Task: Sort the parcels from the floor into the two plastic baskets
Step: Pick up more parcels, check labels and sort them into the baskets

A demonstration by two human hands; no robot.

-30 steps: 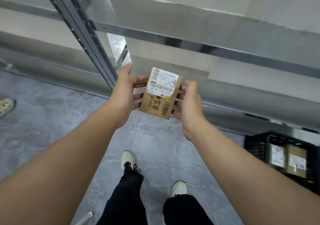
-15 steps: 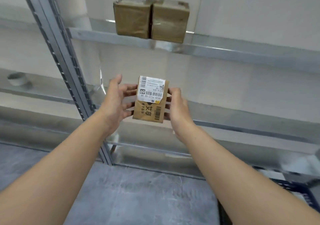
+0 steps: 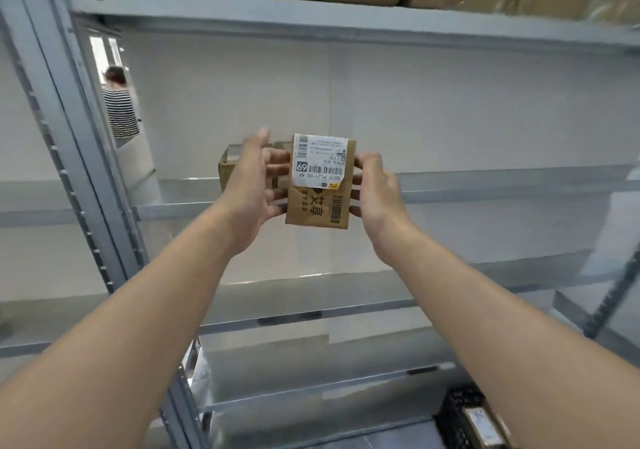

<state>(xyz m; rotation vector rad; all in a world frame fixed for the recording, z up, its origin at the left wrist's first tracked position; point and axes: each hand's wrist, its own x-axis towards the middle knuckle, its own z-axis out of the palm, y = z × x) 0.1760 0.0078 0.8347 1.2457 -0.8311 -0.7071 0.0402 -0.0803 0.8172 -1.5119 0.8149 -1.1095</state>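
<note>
Brown paper parcel (image 3: 320, 206), white barcode label marked 69: centre of frame, held upright before the grey metal rack (image 3: 346, 19).
Left hand (image 3: 254, 185): fingers curled onto the parcel's left edge.
Right hand (image 3: 375, 189): fingers curled onto its right edge.
Cardboard box (image 3: 227, 168): middle shelf, behind the left hand.
Black plastic basket (image 3: 453, 410): lower right, holding a labelled package (image 3: 485, 424).
Person in striped top (image 3: 119, 109): upper left.

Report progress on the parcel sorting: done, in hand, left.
Done: a parcel lies in the black basket. In hand: left hand and right hand grip the 69 parcel before the shelves. Left: it must reach a basket; the floor barely shows, so the rest is unknown.
</note>
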